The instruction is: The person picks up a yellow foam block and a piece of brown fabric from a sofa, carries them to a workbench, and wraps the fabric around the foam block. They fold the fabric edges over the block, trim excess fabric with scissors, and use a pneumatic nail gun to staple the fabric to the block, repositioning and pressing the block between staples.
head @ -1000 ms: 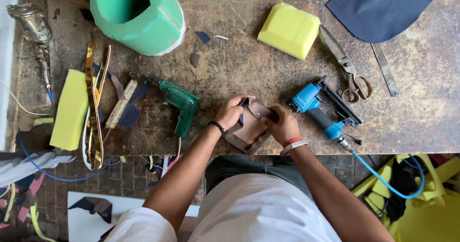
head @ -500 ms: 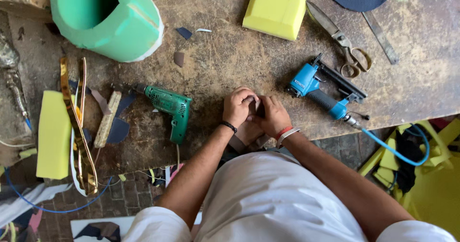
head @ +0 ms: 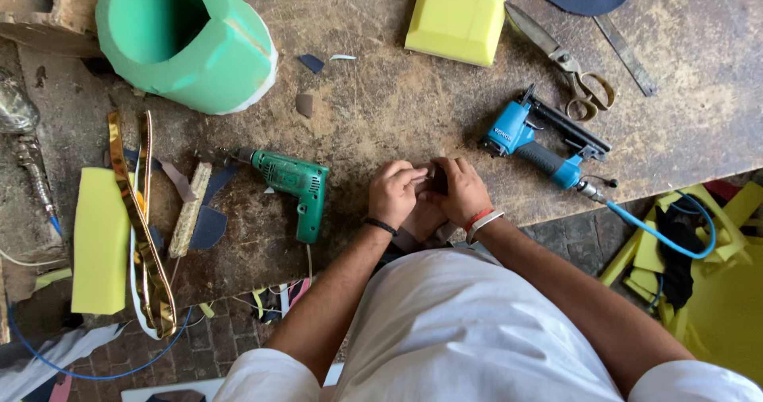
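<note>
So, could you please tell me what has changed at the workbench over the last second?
The left hand and right hand have closed in together over the small brownish piece, pulling it back to the bench edge, so it is now mostly covered. The green drill, blue air stapler, scissors and green foam form lie as before.

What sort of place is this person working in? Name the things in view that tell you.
Probably a small upholstery or craft workshop. A worn wooden workbench holds a green electric drill, a blue air stapler on a hose, scissors, and yellow foam blocks. Both hands work a small piece at the bench edge.
</note>
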Available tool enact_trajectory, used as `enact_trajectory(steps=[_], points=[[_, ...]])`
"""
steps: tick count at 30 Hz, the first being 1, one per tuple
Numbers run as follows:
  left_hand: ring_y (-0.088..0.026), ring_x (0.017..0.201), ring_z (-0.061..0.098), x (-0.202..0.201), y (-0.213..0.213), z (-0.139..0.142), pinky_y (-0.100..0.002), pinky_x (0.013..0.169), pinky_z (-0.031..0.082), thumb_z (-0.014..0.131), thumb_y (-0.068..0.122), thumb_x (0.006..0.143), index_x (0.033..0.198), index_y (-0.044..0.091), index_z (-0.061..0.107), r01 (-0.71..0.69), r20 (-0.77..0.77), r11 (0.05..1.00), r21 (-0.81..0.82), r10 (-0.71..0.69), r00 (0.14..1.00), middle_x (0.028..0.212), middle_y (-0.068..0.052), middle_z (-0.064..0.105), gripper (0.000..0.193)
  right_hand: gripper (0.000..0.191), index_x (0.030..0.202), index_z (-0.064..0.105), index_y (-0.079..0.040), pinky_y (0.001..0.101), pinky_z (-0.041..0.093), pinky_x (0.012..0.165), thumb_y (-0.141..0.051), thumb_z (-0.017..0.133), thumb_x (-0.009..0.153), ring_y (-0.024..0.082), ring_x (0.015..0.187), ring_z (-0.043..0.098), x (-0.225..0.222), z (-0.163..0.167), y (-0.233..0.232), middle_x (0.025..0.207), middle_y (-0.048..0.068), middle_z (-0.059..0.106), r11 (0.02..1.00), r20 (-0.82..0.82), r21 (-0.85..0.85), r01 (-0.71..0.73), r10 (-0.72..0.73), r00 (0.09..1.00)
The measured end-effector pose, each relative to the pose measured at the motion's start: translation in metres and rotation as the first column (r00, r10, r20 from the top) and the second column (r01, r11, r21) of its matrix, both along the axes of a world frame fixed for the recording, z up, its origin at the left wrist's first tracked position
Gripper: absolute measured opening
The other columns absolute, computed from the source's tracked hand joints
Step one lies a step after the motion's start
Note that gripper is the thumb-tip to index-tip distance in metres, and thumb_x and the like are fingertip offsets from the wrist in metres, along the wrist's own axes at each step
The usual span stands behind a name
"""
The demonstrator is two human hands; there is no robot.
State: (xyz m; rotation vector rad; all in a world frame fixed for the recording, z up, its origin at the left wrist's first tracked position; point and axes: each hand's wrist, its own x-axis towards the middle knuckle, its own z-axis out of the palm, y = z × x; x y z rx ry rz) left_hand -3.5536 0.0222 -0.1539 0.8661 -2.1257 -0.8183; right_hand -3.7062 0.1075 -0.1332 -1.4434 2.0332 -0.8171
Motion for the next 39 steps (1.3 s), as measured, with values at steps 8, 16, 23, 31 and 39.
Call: enact_trajectory(steps=[8, 16, 23, 31, 39], points=[[-0.03, 0.1, 0.065, -0.01, 0.001, 0.005, -0.042, 0.089, 0.052, 0.072, 0.003, 0.086, 0.091, 0.009, 0.068, 0.066, -0.028, 0.998, -0.008, -0.066, 0.997, 0.101, -0.005, 0.07, 0.009, 0.059, 0.131, 0.064, -0.015, 0.0404, 0.055, 0.098, -0.01, 0.08, 0.074, 0.033, 0.117, 0.064, -0.009, 0.004, 0.013, 0.123, 0.013, 0.065, 0.985, 0.202, -0.17, -0.009, 0.043, 0.979], [-0.031, 0.108, 0.06, -0.007, 0.0, -0.001, -0.044, 0.095, 0.049, 0.071, 0.002, 0.085, 0.09, 0.01, 0.068, 0.135, 0.067, 0.986, -0.094, -0.129, 0.989, 0.103, -0.004, 0.069, 0.01, 0.039, 0.118, 0.074, -0.01, 0.0377, 0.056, 0.093, -0.002, 0.072, 0.08, 0.03, 0.108, 0.067, -0.011, -0.005, 0.023, 0.117, 0.011, 0.066, 0.977, 0.215, -0.208, 0.047, -0.001, 0.977], [-0.029, 0.111, 0.062, -0.006, 0.006, -0.016, -0.043, 0.102, 0.049, 0.063, -0.005, 0.085, 0.094, 0.008, 0.073, 0.131, 0.227, 0.987, -0.092, -0.107, 0.968, 0.106, -0.005, 0.07, 0.018, 0.028, 0.11, 0.078, -0.011, 0.039, 0.058, 0.09, -0.006, 0.074, 0.083, 0.03, 0.104, 0.07, -0.013, -0.011, 0.023, 0.116, 0.01, 0.069, 0.968, 0.083, -0.25, 0.0, 0.021, 0.996], [-0.033, 0.122, 0.058, 0.006, 0.022, -0.005, -0.048, 0.111, 0.043, 0.058, 0.014, 0.094, 0.108, 0.005, 0.073, 0.288, 0.506, 0.938, -0.195, -0.156, 0.849, 0.122, -0.017, 0.064, 0.022, 0.027, 0.103, 0.079, -0.015, 0.0427, 0.056, 0.096, -0.012, 0.079, 0.076, 0.032, 0.113, 0.066, -0.037, 0.0, 0.029, 0.121, 0.01, 0.069, 0.974, -0.209, -0.219, -0.067, 0.021, 0.978], [-0.033, 0.125, 0.054, 0.003, 0.029, 0.003, -0.05, 0.103, 0.046, 0.065, 0.023, 0.092, 0.12, 0.008, 0.069, 0.236, 0.567, 0.961, -0.145, -0.115, 0.816, 0.124, -0.013, 0.058, 0.032, 0.101, 0.152, 0.03, 0.005, 0.0451, 0.052, 0.094, -0.026, 0.086, 0.074, 0.042, 0.115, 0.061, -0.13, 0.013, 0.022, 0.13, 0.031, 0.059, 0.917, -0.476, 0.354, 0.183, 0.008, 0.879]])
